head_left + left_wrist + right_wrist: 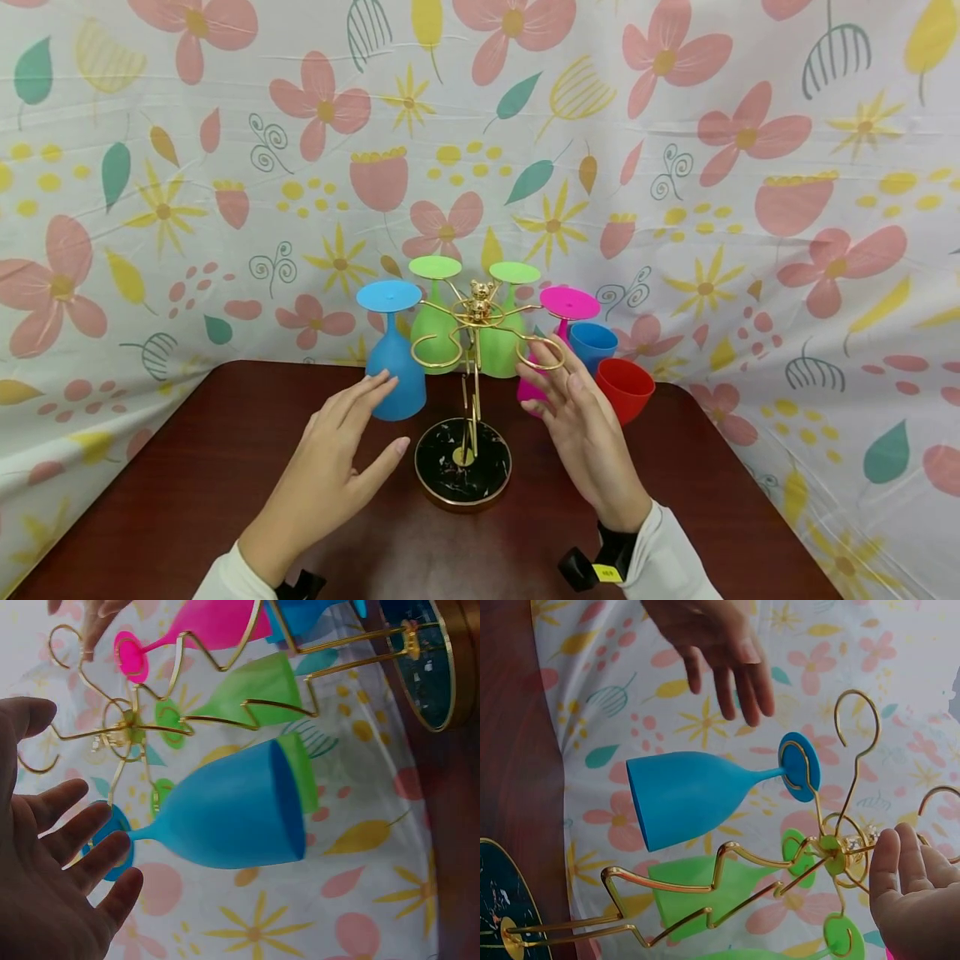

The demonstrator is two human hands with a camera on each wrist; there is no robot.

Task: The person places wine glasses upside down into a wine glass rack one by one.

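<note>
A gold wire rack (477, 375) on a round black marble-look base (450, 479) stands between both hands. Upside down from its arms hang a blue goblet (396, 375), a pink goblet (568, 303) and two green goblets (429, 333). To the left, my left hand (330, 462) hovers with spread, loosely bent fingers, its fingertips overlapping the blue goblet in the head view. My right hand (585, 433) is raised palm inward beside the front right hook (542, 365), partly covering the pink goblet. Neither hand grips anything.
Behind the right hand are a blue cup (594, 346) and a red cup (628, 385), both partly covered. The dark brown table (675, 500) reaches back to a flowered cloth (240, 167) that hangs behind and along the sides.
</note>
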